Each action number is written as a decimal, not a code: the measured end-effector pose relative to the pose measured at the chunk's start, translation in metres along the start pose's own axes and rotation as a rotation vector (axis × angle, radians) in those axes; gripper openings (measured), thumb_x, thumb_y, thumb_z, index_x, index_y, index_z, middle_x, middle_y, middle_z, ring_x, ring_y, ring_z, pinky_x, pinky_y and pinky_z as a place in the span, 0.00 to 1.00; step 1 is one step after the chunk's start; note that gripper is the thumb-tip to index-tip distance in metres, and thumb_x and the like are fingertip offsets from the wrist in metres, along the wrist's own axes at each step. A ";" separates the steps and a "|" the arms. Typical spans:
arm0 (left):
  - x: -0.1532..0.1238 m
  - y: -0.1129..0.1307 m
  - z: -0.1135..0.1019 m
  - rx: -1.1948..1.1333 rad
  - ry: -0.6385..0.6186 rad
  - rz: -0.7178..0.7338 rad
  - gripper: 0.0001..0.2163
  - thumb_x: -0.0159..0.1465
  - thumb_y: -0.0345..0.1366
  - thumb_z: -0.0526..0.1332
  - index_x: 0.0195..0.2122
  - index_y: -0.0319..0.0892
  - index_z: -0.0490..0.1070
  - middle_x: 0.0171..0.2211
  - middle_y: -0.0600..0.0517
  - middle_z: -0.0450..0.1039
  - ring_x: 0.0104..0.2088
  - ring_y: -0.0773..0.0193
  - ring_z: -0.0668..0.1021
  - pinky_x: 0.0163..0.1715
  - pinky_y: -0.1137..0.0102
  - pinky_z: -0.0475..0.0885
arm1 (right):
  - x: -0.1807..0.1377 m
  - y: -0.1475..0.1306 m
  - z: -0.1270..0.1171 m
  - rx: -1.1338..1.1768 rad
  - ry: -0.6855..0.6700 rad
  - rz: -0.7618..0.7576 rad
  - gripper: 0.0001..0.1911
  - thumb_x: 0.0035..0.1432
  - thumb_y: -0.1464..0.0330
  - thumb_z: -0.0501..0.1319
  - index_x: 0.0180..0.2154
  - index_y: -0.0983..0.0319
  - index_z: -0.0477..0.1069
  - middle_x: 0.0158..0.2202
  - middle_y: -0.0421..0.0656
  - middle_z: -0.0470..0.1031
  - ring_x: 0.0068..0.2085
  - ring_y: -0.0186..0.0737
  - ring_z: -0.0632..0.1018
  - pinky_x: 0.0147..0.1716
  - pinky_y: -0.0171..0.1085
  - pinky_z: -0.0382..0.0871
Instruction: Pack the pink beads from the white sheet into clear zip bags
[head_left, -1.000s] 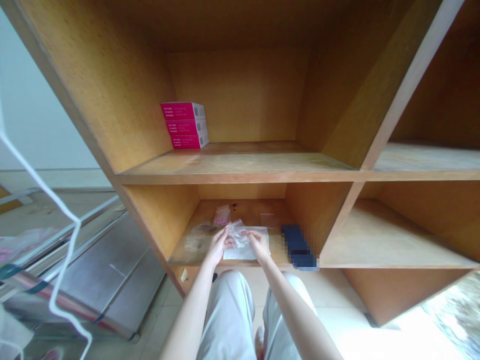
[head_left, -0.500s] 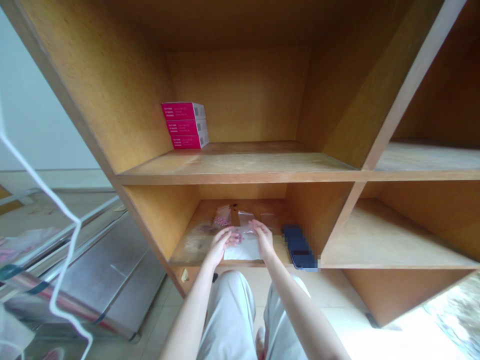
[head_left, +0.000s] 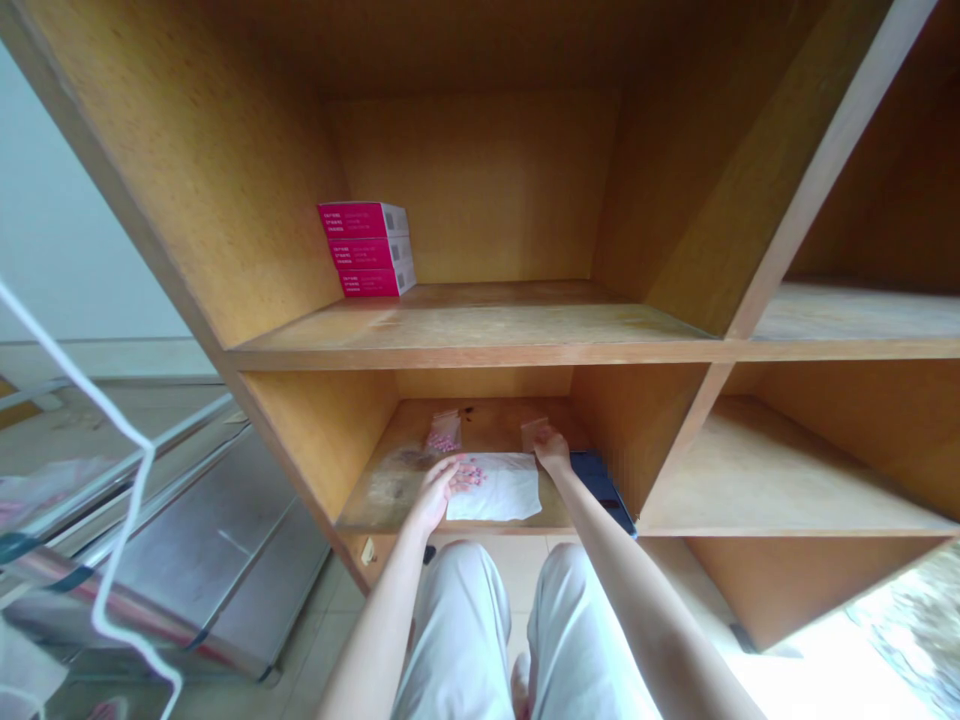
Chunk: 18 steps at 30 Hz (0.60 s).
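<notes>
On the lower shelf lies a white sheet [head_left: 502, 495], cloth or paper, with small pink pieces [head_left: 469, 473] on its upper left. My left hand [head_left: 435, 492] rests at the sheet's left edge, fingers stretched out beside these pieces. At the sheet's upper right, my right hand [head_left: 553, 450] has its fingers closed on a clear plastic bag [head_left: 533, 432]. Whether a second bag lies under those fingers is hidden. Further back on the left is a small clear bag of pink pieces [head_left: 444, 432].
A dark blue phone-like object [head_left: 600, 485], partly blurred, lies right of the sheet. Three stacked pink boxes [head_left: 367, 250] stand on the upper shelf [head_left: 487, 325]. Wooden dividers [head_left: 679, 440] bound the compartment. Left of the cabinet are a metal-framed cart [head_left: 217, 540] and a white cable [head_left: 124, 560].
My right hand has moved right, from the sheet to the clear bag at the right. The bag that lay behind the sheet's middle is gone from there. My left hand has stayed nearly in place.
</notes>
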<state>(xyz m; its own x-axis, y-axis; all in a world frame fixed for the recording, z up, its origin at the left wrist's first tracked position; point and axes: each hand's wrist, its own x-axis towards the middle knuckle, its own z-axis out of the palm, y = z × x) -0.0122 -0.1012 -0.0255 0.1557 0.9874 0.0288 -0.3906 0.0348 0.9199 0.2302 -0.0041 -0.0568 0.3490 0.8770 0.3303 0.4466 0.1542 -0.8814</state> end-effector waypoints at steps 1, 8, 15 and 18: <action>0.000 0.000 0.000 -0.008 0.001 0.001 0.16 0.55 0.38 0.60 0.43 0.37 0.66 0.34 0.45 0.75 0.31 0.61 0.78 0.30 0.69 0.72 | -0.001 0.002 0.002 -0.045 0.015 0.020 0.08 0.39 0.78 0.55 0.21 0.62 0.70 0.24 0.46 0.74 0.34 0.46 0.75 0.37 0.42 0.65; 0.000 -0.001 0.000 -0.036 0.019 0.001 0.15 0.55 0.36 0.60 0.42 0.35 0.67 0.33 0.44 0.75 0.30 0.62 0.78 0.28 0.71 0.71 | -0.003 0.004 0.007 -0.189 -0.013 -0.030 0.16 0.37 0.81 0.52 0.30 0.67 0.72 0.35 0.49 0.74 0.43 0.46 0.72 0.47 0.40 0.61; -0.002 0.003 0.003 -0.026 0.014 0.004 0.14 0.55 0.36 0.60 0.41 0.36 0.68 0.33 0.44 0.75 0.29 0.63 0.78 0.28 0.72 0.71 | -0.002 0.006 0.014 -0.215 -0.036 -0.034 0.22 0.36 0.84 0.50 0.36 0.69 0.71 0.44 0.52 0.70 0.49 0.47 0.68 0.51 0.39 0.57; -0.003 0.005 0.004 -0.024 0.012 0.005 0.14 0.54 0.36 0.61 0.41 0.36 0.68 0.33 0.45 0.75 0.29 0.63 0.78 0.28 0.72 0.71 | 0.000 0.008 0.016 -0.184 -0.035 -0.019 0.22 0.37 0.83 0.49 0.36 0.69 0.71 0.45 0.52 0.69 0.50 0.47 0.67 0.51 0.39 0.57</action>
<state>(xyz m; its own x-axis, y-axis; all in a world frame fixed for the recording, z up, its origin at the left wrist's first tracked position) -0.0108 -0.1044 -0.0195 0.1427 0.9894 0.0283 -0.4129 0.0336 0.9102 0.2202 0.0041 -0.0694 0.3117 0.8904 0.3317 0.5974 0.0878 -0.7971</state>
